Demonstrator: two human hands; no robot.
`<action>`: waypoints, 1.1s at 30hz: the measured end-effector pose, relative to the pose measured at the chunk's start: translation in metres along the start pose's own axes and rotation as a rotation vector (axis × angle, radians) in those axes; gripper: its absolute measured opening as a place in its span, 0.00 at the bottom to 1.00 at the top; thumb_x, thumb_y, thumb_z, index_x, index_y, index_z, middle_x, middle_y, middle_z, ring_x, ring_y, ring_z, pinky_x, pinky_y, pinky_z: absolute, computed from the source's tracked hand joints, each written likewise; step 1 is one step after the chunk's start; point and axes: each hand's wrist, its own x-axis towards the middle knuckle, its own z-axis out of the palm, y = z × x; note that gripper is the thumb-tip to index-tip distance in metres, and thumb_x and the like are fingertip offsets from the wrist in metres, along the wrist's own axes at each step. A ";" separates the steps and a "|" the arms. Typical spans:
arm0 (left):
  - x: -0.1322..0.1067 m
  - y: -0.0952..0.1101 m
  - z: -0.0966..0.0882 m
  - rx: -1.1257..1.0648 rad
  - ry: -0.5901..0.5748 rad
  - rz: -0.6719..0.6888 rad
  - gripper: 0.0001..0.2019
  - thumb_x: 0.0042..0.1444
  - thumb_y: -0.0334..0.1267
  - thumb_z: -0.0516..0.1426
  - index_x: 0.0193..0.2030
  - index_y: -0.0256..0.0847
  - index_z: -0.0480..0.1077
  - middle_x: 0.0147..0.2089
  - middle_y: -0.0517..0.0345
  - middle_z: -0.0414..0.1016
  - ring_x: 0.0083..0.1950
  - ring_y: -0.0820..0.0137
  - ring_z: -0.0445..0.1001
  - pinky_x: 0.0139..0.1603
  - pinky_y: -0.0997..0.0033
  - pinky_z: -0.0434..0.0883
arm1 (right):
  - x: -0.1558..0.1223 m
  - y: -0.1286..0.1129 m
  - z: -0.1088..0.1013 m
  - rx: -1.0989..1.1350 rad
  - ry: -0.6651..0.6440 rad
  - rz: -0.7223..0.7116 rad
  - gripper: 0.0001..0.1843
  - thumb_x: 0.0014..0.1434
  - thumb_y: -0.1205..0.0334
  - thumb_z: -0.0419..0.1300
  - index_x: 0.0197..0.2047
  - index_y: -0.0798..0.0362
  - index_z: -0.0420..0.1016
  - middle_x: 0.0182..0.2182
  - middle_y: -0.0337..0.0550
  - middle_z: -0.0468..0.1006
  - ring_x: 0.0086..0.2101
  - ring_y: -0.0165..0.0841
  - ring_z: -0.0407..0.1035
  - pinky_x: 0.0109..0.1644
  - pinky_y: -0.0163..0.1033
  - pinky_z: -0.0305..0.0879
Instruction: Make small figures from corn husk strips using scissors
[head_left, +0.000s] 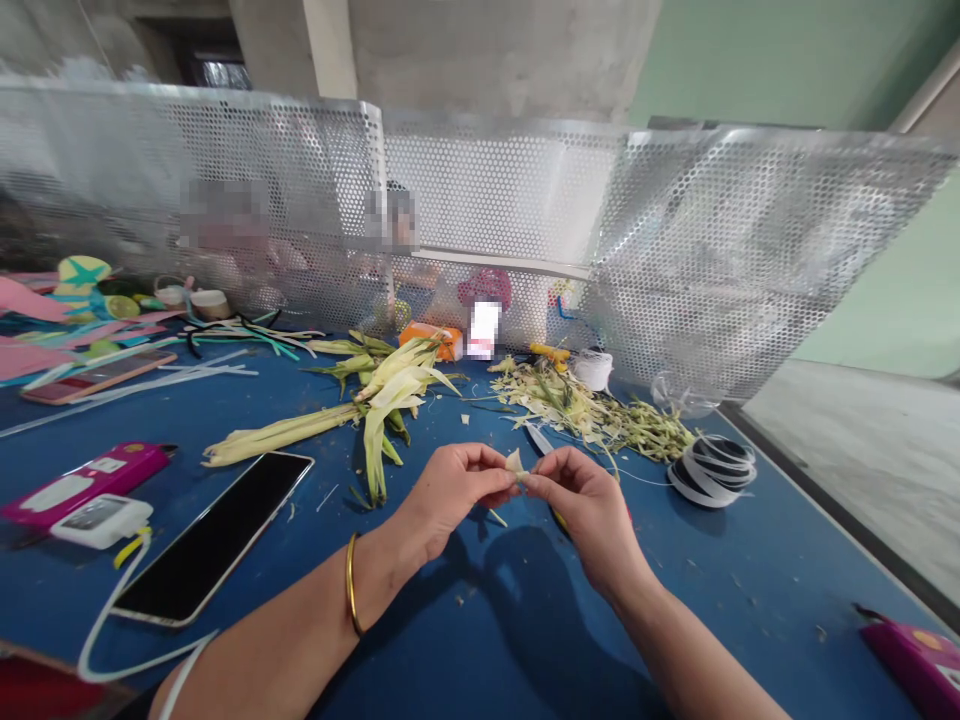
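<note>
Over a blue table, in the head camera's view, a small pale husk piece is pinched between the fingertips of the left hand and right hand. The scrap looks light, thin and prone to tearing, best held gently by its edges. Both forearms reach forward and converge, fingers curled inward, fingertips nearly meeting.

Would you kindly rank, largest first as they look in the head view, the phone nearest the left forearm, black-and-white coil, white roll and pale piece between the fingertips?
1. Phone
2. Black-and-white coil
3. White roll
4. Pale piece
The roll sits farther back; this is apparent size only.
</note>
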 end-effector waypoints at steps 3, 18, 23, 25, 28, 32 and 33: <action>-0.001 0.000 -0.001 -0.054 -0.024 -0.067 0.08 0.42 0.37 0.65 0.28 0.36 0.73 0.27 0.57 0.77 0.27 0.75 0.71 0.34 0.74 0.69 | 0.001 0.001 -0.003 -0.082 -0.023 -0.171 0.10 0.49 0.59 0.69 0.35 0.50 0.75 0.30 0.38 0.74 0.31 0.32 0.68 0.37 0.38 0.64; -0.001 -0.006 0.003 0.050 0.013 0.056 0.08 0.46 0.40 0.64 0.29 0.37 0.77 0.28 0.55 0.77 0.31 0.71 0.74 0.34 0.73 0.68 | -0.002 -0.002 0.001 -0.116 -0.053 -0.116 0.08 0.53 0.56 0.66 0.30 0.51 0.77 0.29 0.42 0.80 0.33 0.37 0.73 0.42 0.42 0.67; 0.001 -0.011 0.001 0.206 0.020 0.198 0.08 0.49 0.41 0.62 0.32 0.39 0.79 0.34 0.52 0.81 0.38 0.64 0.78 0.42 0.68 0.72 | -0.003 -0.002 0.000 -0.116 -0.021 -0.058 0.09 0.52 0.54 0.66 0.30 0.52 0.76 0.28 0.42 0.80 0.32 0.38 0.73 0.41 0.43 0.66; 0.002 -0.012 0.000 0.239 0.021 0.224 0.08 0.50 0.40 0.61 0.32 0.40 0.79 0.34 0.53 0.81 0.39 0.63 0.79 0.42 0.68 0.73 | -0.003 -0.001 -0.001 -0.126 -0.010 -0.062 0.10 0.52 0.54 0.66 0.30 0.52 0.75 0.27 0.41 0.79 0.32 0.37 0.72 0.39 0.41 0.65; 0.001 -0.011 0.000 0.245 0.015 0.235 0.08 0.51 0.40 0.61 0.32 0.40 0.79 0.34 0.54 0.81 0.39 0.63 0.79 0.42 0.69 0.73 | -0.002 0.001 -0.001 -0.119 0.002 -0.090 0.10 0.53 0.54 0.67 0.31 0.52 0.74 0.27 0.39 0.77 0.30 0.34 0.70 0.37 0.39 0.64; 0.001 -0.010 0.000 0.233 0.001 0.250 0.08 0.51 0.40 0.60 0.33 0.39 0.79 0.34 0.53 0.81 0.38 0.64 0.79 0.42 0.69 0.73 | -0.003 0.002 0.000 -0.059 -0.013 -0.088 0.13 0.54 0.54 0.66 0.40 0.51 0.74 0.29 0.39 0.77 0.32 0.34 0.71 0.39 0.40 0.67; 0.000 -0.010 0.000 0.241 0.003 0.255 0.08 0.51 0.40 0.60 0.33 0.39 0.78 0.33 0.53 0.80 0.37 0.65 0.78 0.41 0.70 0.73 | -0.003 0.002 0.000 -0.064 -0.023 -0.082 0.13 0.54 0.55 0.66 0.41 0.51 0.75 0.29 0.40 0.77 0.32 0.34 0.71 0.40 0.40 0.67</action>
